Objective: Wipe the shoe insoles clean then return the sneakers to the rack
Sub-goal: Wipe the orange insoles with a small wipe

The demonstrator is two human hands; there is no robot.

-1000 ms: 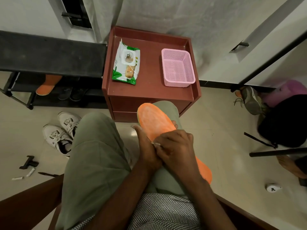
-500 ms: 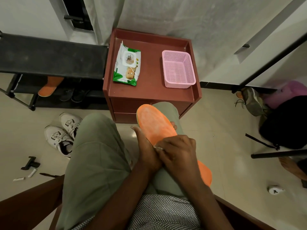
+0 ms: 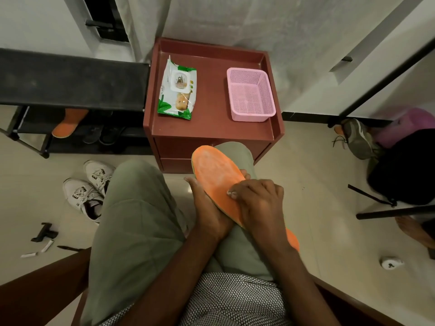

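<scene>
Insole held over the right knee, both hands on it

Orange insole lies slanted across my right thigh, its rounded toe end pointing toward the red-brown cabinet and its heel end poking out beyond my right wrist. My left hand cups it from underneath along the near-left edge, thumb up against the rim and fingertips just showing past the far edge, so that hand is curled round the insole. My right hand sits on top of the insole's middle, fingers bunched and pressing a small white wipe against the orange surface; only a sliver of the wipe shows at the fingertips. The two hands are close together, overlapping at the insole's waist. The toe half of the insole carries a pale, whitish film.

On the cabinet top, a green-and-white pack of wipes lies to the left and a pink mesh basket to the right, well apart. A pair of white sneakers stands on the tiled floor beside my left knee, near the black shoe rack. A second orange insole leans on the rack's lower shelf.
</scene>
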